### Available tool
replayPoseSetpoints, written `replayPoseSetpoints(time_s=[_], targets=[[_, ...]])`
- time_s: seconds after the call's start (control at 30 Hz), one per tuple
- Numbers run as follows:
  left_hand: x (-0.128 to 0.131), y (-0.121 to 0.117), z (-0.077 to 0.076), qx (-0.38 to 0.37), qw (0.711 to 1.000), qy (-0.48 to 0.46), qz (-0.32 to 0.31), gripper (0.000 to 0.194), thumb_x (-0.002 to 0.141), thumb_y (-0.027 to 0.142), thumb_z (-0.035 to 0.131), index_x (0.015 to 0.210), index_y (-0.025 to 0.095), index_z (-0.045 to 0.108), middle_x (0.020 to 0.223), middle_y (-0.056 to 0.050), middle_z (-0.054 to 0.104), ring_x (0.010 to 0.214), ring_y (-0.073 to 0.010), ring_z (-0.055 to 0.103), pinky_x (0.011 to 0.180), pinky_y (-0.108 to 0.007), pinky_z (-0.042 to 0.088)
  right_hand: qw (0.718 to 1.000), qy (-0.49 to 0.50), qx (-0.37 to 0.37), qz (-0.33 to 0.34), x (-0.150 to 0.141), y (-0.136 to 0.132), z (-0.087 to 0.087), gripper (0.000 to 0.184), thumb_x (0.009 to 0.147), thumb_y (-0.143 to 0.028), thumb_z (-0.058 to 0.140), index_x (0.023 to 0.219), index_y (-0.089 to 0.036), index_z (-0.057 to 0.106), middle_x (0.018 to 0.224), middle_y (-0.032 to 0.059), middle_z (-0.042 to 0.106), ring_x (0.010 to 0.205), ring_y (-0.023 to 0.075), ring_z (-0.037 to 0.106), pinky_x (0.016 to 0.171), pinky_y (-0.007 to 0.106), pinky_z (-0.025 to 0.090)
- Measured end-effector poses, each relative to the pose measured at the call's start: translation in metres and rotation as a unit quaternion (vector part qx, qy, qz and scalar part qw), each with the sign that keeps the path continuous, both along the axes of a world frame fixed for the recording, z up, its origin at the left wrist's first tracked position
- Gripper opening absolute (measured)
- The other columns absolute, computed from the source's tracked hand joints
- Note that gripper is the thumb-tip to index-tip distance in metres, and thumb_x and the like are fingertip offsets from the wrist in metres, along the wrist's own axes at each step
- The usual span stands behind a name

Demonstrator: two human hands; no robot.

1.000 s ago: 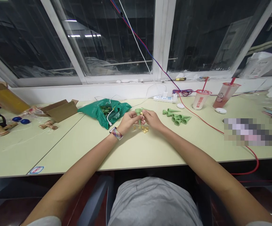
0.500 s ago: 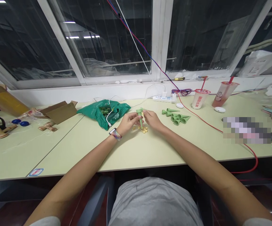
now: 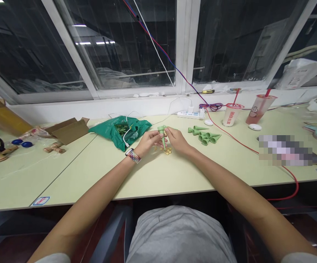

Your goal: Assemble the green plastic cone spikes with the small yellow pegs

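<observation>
Green cone [image 3: 163, 138], tip pointing down

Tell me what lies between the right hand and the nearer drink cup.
Head view: green cones lie between the right hand and the nearer drink cup, with a white disc and red cable closer to it.

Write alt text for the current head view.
Two bare hands, left and right, work at a green cone above small yellow pieces, between an open green bag and a pile of green cones.
</observation>
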State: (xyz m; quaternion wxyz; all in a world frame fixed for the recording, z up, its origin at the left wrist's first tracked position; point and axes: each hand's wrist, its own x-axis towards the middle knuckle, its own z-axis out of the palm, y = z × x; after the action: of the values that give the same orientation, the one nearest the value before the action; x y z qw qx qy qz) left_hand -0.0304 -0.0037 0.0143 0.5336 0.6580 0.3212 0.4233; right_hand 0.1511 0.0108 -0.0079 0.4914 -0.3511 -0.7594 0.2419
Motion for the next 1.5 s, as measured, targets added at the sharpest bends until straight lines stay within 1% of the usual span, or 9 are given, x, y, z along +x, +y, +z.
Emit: replayPoseSetpoints(time_s=[0.17,0.3,0.47,0.67,0.83,0.97,1.2,1.37,1.5], targets=[[-0.001,0.006,0.003,-0.009,0.992,-0.088,0.092,0.042,0.075,0.048,0.087,0.089,0.016,0.064,0.101,-0.011,0.077,0.081,-0.0238,0.078,0.076,-0.036,0.064,0.995,0.087,-0.055,-0.008,-0.003,0.0,0.006,0.037,0.101,-0.058,0.047,0.085,-0.024,0.049,0.073,-0.0043,0.057,0.061,0.0139,0.05,0.064,0.028,0.041],[-0.005,0.013,0.002,0.016,0.971,-0.16,0.175,0.04,0.072,0.041,0.09,0.084,0.017,0.061,0.095,-0.006,0.074,0.091,-0.0231,0.077,0.088,-0.041,0.064,0.999,0.036,-0.036,-0.011,-0.001,0.002,0.002,0.027,0.089,-0.048,0.067,0.1,-0.024,0.058,0.089,-0.0027,0.066,0.063,0.0133,0.056,0.066,0.028,0.044],[-0.003,0.013,-0.003,0.01,0.975,-0.158,0.158,0.035,0.069,0.036,0.092,0.082,0.017,0.065,0.083,-0.002,0.068,0.09,-0.0201,0.072,0.095,-0.044,0.062,0.999,-0.039,-0.006,-0.008,0.0,0.004,-0.006,0.015,0.092,-0.037,0.063,0.094,-0.023,0.064,0.091,-0.0006,0.07,0.073,0.0155,0.061,0.073,0.028,0.045],[-0.004,0.013,-0.003,-0.021,0.978,-0.112,0.175,0.038,0.069,0.038,0.09,0.09,0.017,0.066,0.096,-0.005,0.07,0.089,-0.0204,0.073,0.086,-0.038,0.062,0.993,-0.093,0.026,-0.065,0.008,0.011,-0.006,0.017,0.099,-0.036,0.057,0.095,-0.024,0.068,0.093,0.0004,0.074,0.081,0.0173,0.063,0.075,0.028,0.043],[-0.008,0.018,-0.004,-0.067,0.963,-0.089,0.247,0.036,0.071,0.036,0.083,0.095,0.019,0.063,0.101,-0.006,0.069,0.078,-0.0198,0.074,0.069,-0.033,0.061,0.962,-0.217,0.022,-0.165,0.03,0.03,-0.014,0.019,0.099,-0.03,0.056,0.102,-0.023,0.073,0.104,0.0044,0.074,0.093,0.0203,0.064,0.075,0.03,0.042],[-0.008,0.016,-0.004,-0.062,0.965,-0.062,0.249,0.032,0.072,0.035,0.078,0.095,0.019,0.062,0.102,-0.005,0.067,0.072,-0.0174,0.072,0.065,-0.031,0.06,0.928,-0.307,-0.023,-0.209,0.046,0.045,-0.021,0.024,0.1,-0.031,0.054,0.106,-0.023,0.076,0.111,0.0082,0.072,0.1,0.0234,0.065,0.079,0.032,0.045],[-0.006,0.013,-0.003,-0.056,0.969,-0.042,0.235,0.027,0.073,0.033,0.074,0.091,0.018,0.062,0.102,-0.005,0.066,0.072,-0.0161,0.071,0.064,-0.03,0.059,0.913,-0.308,-0.049,-0.262,0.047,0.052,-0.026,0.032,0.096,-0.025,0.055,0.124,-0.023,0.071,0.124,0.0106,0.067,0.105,0.0262,0.065,0.085,0.036,0.049],[-0.007,0.014,-0.004,-0.059,0.97,-0.041,0.234,0.025,0.073,0.032,0.074,0.09,0.018,0.063,0.1,-0.005,0.067,0.071,-0.016,0.071,0.064,-0.03,0.059,0.912,-0.318,-0.035,-0.258,0.048,0.051,-0.028,0.028,0.098,-0.018,0.048,0.109,-0.022,0.074,0.116,0.0117,0.067,0.098,0.0262,0.066,0.08,0.036,0.048],[-0.007,0.013,-0.004,-0.059,0.971,-0.043,0.229,0.025,0.072,0.031,0.075,0.089,0.018,0.063,0.099,-0.006,0.067,0.07,-0.0155,0.07,0.064,-0.03,0.059,0.906,-0.331,-0.04,-0.261,0.048,0.051,-0.028,0.031,0.099,-0.016,0.044,0.108,-0.02,0.074,0.115,0.014,0.066,0.098,0.0269,0.065,0.079,0.036,0.048]])
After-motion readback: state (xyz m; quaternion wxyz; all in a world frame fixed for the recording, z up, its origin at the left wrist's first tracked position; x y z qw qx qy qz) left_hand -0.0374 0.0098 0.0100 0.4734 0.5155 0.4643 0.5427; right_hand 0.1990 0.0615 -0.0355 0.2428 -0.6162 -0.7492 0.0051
